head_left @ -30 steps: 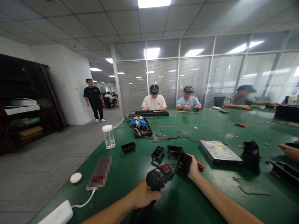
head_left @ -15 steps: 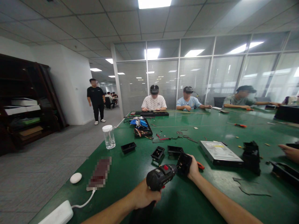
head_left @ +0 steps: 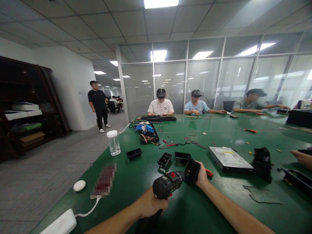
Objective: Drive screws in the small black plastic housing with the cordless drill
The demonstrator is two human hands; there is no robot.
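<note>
My left hand [head_left: 152, 204] is wrapped round the grip of a black cordless drill [head_left: 168, 184] with a red switch on top. The drill's front end points right and meets a small black plastic housing [head_left: 192, 171]. That housing is gripped at its right side by my right hand [head_left: 201, 175]; most of its fingers are hidden behind it. Just beyond are a black housing with metal parts inside [head_left: 165, 161] and a similar black housing [head_left: 182, 157]. An orange-handled tool [head_left: 209, 173] lies partly behind my right hand.
A black tray [head_left: 134, 154], a lidded clear jar [head_left: 113, 143] and a silver disc drive [head_left: 230, 158] stand on the green table [head_left: 117, 208]. A white power strip [head_left: 59, 224] lies at the near left. Several people sit around the table; a person [head_left: 98, 104] is standing at the left.
My hands, the drill and the housing look unmoved. The standing person has shifted slightly left and nearer. Across the table, a seated person's outstretched hand has moved a little right.
</note>
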